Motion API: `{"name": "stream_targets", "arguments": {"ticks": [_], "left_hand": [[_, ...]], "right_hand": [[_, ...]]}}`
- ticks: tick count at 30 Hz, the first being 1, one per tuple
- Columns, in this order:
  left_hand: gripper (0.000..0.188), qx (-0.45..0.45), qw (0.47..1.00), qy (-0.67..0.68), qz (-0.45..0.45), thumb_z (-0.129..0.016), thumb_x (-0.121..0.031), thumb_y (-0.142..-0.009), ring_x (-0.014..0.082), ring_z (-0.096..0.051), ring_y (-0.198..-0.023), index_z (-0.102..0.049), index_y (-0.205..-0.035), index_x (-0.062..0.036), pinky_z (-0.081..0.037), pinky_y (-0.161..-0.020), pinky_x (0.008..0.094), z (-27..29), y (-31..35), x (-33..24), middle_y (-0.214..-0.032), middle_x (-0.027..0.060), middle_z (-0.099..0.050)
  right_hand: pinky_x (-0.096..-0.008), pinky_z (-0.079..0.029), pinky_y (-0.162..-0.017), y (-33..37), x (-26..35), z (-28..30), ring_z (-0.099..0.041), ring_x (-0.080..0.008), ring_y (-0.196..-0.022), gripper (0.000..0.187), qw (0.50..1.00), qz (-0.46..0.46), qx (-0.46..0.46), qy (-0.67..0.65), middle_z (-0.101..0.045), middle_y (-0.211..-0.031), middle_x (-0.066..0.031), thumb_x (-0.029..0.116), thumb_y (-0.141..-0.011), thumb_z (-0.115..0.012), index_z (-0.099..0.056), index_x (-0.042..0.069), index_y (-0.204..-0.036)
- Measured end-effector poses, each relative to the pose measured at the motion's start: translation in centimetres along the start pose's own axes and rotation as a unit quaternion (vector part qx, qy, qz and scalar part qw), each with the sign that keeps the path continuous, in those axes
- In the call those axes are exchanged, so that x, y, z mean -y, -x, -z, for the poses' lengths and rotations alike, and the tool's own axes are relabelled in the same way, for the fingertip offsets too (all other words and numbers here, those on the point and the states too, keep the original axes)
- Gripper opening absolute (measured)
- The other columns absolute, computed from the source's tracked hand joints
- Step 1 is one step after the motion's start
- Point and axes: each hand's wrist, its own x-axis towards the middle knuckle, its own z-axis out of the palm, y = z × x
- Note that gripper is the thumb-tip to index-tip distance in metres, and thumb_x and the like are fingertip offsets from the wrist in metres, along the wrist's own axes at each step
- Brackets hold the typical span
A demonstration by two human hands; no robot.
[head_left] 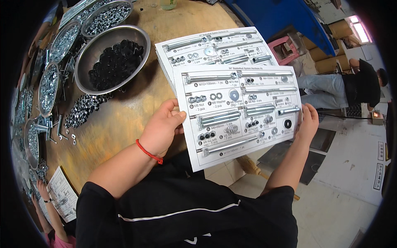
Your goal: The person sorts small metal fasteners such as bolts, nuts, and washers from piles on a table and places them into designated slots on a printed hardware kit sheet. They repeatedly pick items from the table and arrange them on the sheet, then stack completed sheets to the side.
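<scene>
A white hardware card (244, 103), covered with bolts, nuts and washers in labelled rows, is held tilted in front of me. Whether these parts are printed or real, I cannot tell. My left hand (161, 126) pinches its left edge, thumb on the face; a red cord bracelet circles that wrist. At the opposite edge, my right hand (308, 122) grips the card, its fingers partly behind it. Just beyond lies a stack of similar cards (215, 45) on the wooden table (124, 144), partly covered by the held one.
A steel bowl (89, 53) of black ring-shaped parts (115, 62) stands left, beside loose nuts (84, 109) and bolts (60, 126). More hardware bowls line the far left. Another person's hand (43, 190) is near a sheet (64, 194). Someone stands at right (359, 82); a broom (248, 165) lies below.
</scene>
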Motion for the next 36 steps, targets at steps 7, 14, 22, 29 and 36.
{"name": "stream_targets", "arguments": {"ticks": [7,14,22,29,36], "left_hand": [[0.029,-0.029,0.996,0.036,-0.071,-0.050,-0.010,-0.099,0.0128,-0.063,-0.094,-0.047,-0.126,-0.0025,-0.050,-0.083,0.0292,1.0,-3.0,-2.7,-0.106,0.0073,-0.066],[0.027,-0.076,0.991,0.045,-0.098,-0.050,-0.010,-0.098,0.0131,-0.063,-0.095,-0.048,-0.124,-0.0030,-0.052,-0.083,0.0292,1.3,-6.0,-4.5,-0.108,0.0067,-0.065],[0.029,-0.088,0.992,0.053,-0.070,-0.052,-0.011,-0.098,0.0110,-0.063,-0.091,-0.051,-0.125,-0.0029,-0.052,-0.080,0.0260,2.3,-7.8,-4.0,-0.107,0.0054,-0.065],[0.026,-0.095,0.992,-0.028,-0.073,-0.059,-0.017,-0.096,0.0077,-0.061,-0.082,-0.061,-0.117,-0.0016,-0.051,-0.072,0.0211,4.0,-7.5,-3.5,-0.097,0.0025,-0.068],[0.018,-0.127,0.955,-0.199,-0.180,-0.062,-0.015,-0.094,0.0126,-0.064,-0.083,-0.065,-0.103,-0.0009,-0.050,-0.072,0.0243,9.3,-0.1,-2.2,-0.091,0.0060,-0.068]], "right_hand": [[-0.0243,-0.049,-0.071,-7.4,-1.0,-7.2,-0.061,-0.0135,-0.081,0.023,0.992,0.006,0.081,-0.092,-0.065,-0.093,-0.0086,0.007,-0.086,-0.066,-0.062,-0.004,-0.106],[-0.0240,-0.048,-0.070,-12.7,-1.3,-13.8,-0.061,-0.0129,-0.080,0.021,0.988,0.036,0.126,-0.083,-0.065,-0.091,-0.0068,0.007,-0.085,-0.066,-0.064,-0.003,-0.104],[-0.0240,-0.047,-0.070,-14.6,-4.0,-16.1,-0.060,-0.0123,-0.078,0.022,0.987,0.013,0.142,-0.074,-0.066,-0.090,-0.0058,0.010,-0.084,-0.067,-0.066,-0.003,-0.102],[-0.0288,-0.049,-0.081,-12.9,-2.6,-16.1,-0.064,-0.0169,-0.091,0.034,0.980,0.105,0.130,0.109,-0.069,-0.103,-0.0108,0.016,-0.085,-0.068,-0.064,-0.004,-0.112],[-0.0284,-0.047,-0.085,0.1,5.1,-13.6,-0.061,-0.0160,-0.096,0.022,0.964,0.249,0.075,0.063,-0.066,-0.105,-0.0092,0.011,-0.093,-0.060,-0.065,-0.003,-0.109]]}}
